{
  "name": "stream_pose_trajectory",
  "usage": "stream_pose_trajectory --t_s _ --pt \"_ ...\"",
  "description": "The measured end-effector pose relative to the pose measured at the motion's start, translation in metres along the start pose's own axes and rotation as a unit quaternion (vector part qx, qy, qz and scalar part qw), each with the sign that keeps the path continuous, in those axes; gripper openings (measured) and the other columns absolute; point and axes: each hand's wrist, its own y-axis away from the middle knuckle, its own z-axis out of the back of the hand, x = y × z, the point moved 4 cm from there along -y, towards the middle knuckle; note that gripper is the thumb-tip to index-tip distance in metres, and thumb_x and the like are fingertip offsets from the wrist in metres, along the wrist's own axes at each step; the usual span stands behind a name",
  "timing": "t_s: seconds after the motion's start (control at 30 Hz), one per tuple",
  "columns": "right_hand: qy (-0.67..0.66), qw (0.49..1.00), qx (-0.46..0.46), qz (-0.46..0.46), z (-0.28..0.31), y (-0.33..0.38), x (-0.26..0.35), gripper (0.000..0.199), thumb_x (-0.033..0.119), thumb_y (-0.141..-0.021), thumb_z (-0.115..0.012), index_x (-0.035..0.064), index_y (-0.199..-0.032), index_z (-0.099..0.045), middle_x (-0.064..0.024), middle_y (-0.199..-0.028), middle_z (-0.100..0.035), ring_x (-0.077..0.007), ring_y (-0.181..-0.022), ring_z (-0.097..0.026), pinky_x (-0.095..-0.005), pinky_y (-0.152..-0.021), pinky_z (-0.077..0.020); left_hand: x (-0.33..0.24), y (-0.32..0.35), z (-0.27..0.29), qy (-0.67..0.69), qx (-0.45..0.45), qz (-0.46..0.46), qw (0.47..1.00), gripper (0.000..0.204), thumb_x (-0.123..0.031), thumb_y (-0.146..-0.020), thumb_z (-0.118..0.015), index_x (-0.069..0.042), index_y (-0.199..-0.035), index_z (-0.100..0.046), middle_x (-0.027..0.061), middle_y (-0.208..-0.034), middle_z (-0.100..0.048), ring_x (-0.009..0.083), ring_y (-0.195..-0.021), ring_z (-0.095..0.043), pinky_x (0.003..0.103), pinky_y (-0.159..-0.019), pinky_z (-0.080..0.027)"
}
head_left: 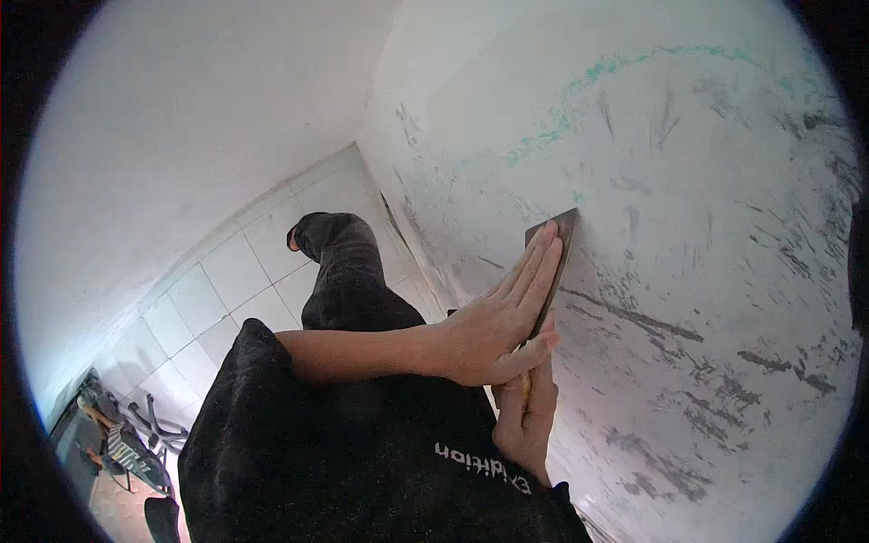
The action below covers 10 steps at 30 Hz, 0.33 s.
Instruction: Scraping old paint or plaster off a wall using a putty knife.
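A putty knife (568, 223) with a dark, flat blade and a yellowish handle lies tilted against a white wall (670, 217), its broad edge up and away from me. My left hand (493, 330) lies on the blade, fingers stretched out flat and together, thumb out across the top of the handle. Below it, my right hand (528, 425) is wrapped round the handle, partly covered by my left hand. Dark grey scrapes and patches mark the wall around and right of the blade. A streak of green paint (593, 72) shows higher up.
A plain white wall (199, 100) meets the marked one in a corner at the top middle. White floor tiles (240, 271) lie below, under my dark-trousered leg (344, 262). At the lower left stand a chair's dark base (158, 423) and a striped thing (127, 452) too small to make out.
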Motion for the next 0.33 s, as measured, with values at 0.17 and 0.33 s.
stream_pose_trajectory --t_s 0.17,0.33 --pt "-0.004 1.0 -0.001 -0.001 -0.003 -0.002 -0.006 0.057 0.011 -0.098 -0.046 -0.0073 -0.148 -0.026 -0.0236 -0.088 -0.067 -0.0289 -0.076 -0.07 -0.0333 -0.067 -0.0519 0.0 0.002 0.009 -0.031 0.017 0.005 0.999 0.085 -0.03 -0.099 -0.04 0.02 -0.146 0.01 0.0435 -0.154 0.009 0.0529 -0.147 0.006 0.052 -0.122 -0.006" --pt "-0.005 1.0 -0.011 0.017 -0.002 -0.001 -0.004 0.06 0.025 -0.104 -0.047 0.0006 -0.154 -0.024 -0.0186 -0.128 -0.058 -0.0168 -0.094 -0.063 -0.0244 -0.077 -0.0482 -0.008 -0.004 0.007 -0.05 0.025 0.03 0.998 0.085 -0.032 -0.1 -0.038 0.021 -0.146 0.01 0.0439 -0.154 0.009 0.0536 -0.147 0.006 0.053 -0.122 -0.005"
